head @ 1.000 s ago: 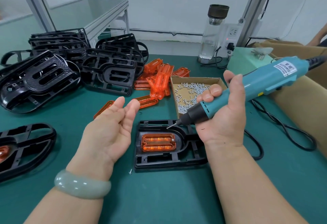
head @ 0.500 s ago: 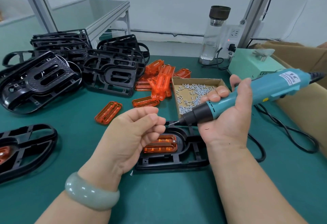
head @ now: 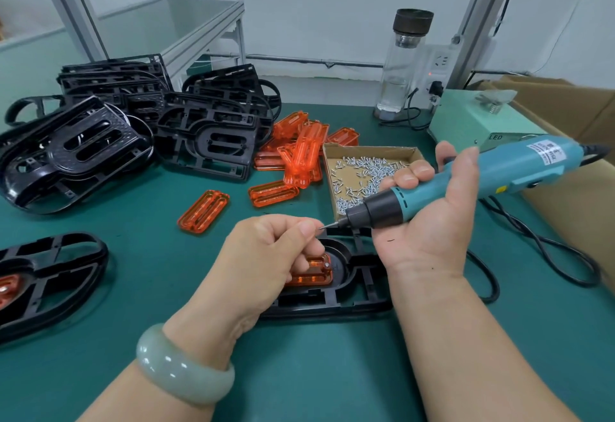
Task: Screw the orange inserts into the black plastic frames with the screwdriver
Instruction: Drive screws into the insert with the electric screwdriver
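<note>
- The right hand (head: 432,232) grips the teal screwdriver (head: 482,175), fingers curled round its barrel. The bit points left, raised above the table (head: 299,371).
- The left hand (head: 269,252) pinches a small screw (head: 321,227) between thumb and forefinger, right at the bit's tip.
- Beneath both hands a black frame (head: 359,291) lies flat, with an orange insert (head: 316,275) seated in it and partly hidden by the left hand.
- The cardboard screw box (head: 372,152) sits just behind the frame, its near edge under the screwdriver's nose.
- A loose insert (head: 203,210) lies apart to the left, with bare green surface around it.
- The cable (head: 549,255) loops along the right, near a cardboard carton (head: 572,208).
</note>
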